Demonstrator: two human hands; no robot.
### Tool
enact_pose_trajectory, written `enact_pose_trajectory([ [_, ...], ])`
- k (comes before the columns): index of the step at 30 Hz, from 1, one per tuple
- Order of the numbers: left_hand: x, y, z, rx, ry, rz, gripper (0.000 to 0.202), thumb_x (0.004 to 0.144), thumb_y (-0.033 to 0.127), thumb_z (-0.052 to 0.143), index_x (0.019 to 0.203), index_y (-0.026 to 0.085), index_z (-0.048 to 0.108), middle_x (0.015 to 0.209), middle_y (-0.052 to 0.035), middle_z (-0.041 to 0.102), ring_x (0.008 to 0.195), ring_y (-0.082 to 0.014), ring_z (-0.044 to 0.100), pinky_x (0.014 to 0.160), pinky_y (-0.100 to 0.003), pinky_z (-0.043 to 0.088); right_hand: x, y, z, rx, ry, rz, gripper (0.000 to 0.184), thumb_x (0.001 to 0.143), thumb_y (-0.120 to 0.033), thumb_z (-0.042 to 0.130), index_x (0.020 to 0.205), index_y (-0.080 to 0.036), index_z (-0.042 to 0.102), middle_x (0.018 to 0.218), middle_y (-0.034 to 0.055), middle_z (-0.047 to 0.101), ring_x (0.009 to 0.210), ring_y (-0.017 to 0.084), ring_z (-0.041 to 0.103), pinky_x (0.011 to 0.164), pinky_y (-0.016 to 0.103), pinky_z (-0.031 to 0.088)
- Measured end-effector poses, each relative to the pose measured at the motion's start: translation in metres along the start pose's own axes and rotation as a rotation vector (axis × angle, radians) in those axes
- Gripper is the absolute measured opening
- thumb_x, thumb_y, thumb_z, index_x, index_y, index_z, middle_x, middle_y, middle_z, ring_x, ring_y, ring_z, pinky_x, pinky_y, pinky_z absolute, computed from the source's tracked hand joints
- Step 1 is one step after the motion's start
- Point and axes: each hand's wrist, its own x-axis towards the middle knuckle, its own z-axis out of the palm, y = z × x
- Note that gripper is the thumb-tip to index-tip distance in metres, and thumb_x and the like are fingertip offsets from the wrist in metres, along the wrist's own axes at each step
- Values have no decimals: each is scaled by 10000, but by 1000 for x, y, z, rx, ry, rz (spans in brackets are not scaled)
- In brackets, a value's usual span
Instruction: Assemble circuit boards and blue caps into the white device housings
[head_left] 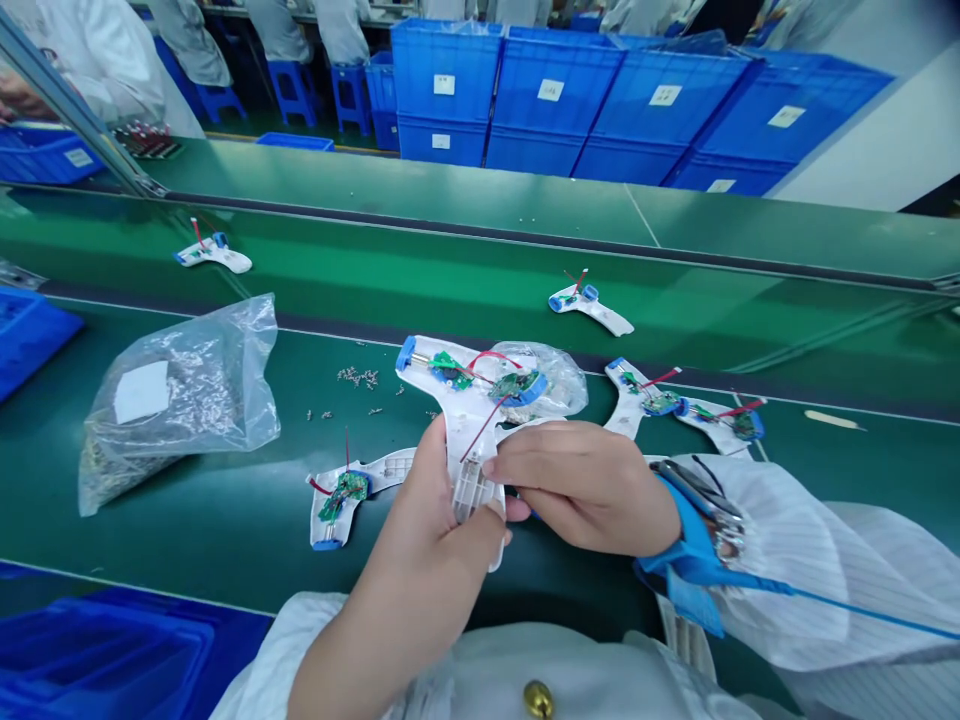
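Note:
My left hand (439, 540) is wrapped round the handle of a white gun-shaped housing half (461, 405). Green circuit boards, thin red wires and a blue end piece sit inside this shell. From the right, my right hand (589, 485) has its fingers closed against the same handle, its fingertips at the ribbed compartment; whether they also pinch something small is hidden. Behind the held shell lies a clear plastic bag (566, 380). A similar housing half (345, 500) rests on the bench to the left, partly behind my left hand. More such halves (660, 400) lie to the right.
Loose screws (358, 378) are scattered beyond the left hand, near a large bag of small metal parts (195, 395). Two housings (589, 303) lie on the green belt (420, 270). A pointed stick (832, 420) is at right. Blue crates (559, 85) stand across the line, near seated people.

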Motion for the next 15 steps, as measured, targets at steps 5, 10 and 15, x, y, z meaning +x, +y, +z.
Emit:
enact_pose_trajectory([
  [5, 6, 2, 7, 49, 7, 62, 456, 650, 150, 644, 1089, 249, 574, 824, -19, 633, 639, -158, 600, 552, -245, 475, -14, 0, 6, 21, 42, 59, 336, 787, -51, 407, 1042, -164, 594, 853, 47, 714, 778, 117, 662, 704, 230, 506],
  [10, 88, 36, 30, 262, -244, 96, 537, 647, 49, 644, 1145, 219, 539, 847, -23, 645, 708, -163, 620, 591, -239, 470, -22, 60, -29, -232, -54, 636, 288, 829, -187, 472, 1072, -204, 626, 988, 20, 694, 882, 117, 641, 813, 214, 484],
  [15, 226, 70, 84, 534, -186, 160, 228, 830, 220, 582, 1040, 133, 576, 965, -57, 622, 778, -158, 610, 663, -328, 517, -32, 182, -89, -498, 31, 1097, 321, 882, -259, 509, 1167, -115, 538, 1162, 130, 569, 998, 200, 578, 889, 393, 460],
])
